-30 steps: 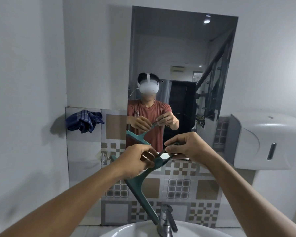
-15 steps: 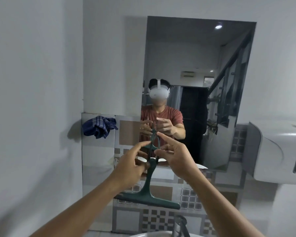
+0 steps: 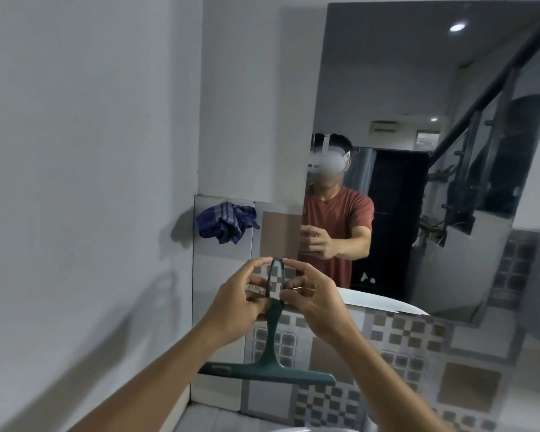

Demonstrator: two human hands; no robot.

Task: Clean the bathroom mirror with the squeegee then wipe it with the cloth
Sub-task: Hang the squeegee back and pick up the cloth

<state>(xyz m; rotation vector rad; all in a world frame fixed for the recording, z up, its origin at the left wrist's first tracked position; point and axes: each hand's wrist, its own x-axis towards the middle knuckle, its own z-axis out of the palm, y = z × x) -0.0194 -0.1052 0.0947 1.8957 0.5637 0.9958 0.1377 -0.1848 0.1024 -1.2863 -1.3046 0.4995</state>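
A dark green squeegee hangs blade down in front of the tiled wall, its looped handle at the top. My left hand and my right hand both pinch that loop from either side. The blade lies level, low over the tiles. The mirror fills the upper right and shows a person in a red shirt. A blue checked cloth hangs on the wall left of the mirror, above my hands.
A plain white wall runs close along the left. Patterned tiles cover the wall below the mirror. A sliver of the white basin rim shows at the bottom edge.
The view has swung left, so the mirror sits further right and the white box on the right wall is out of frame. The squeegee stays upright, and both hands now pinch the handle loop.
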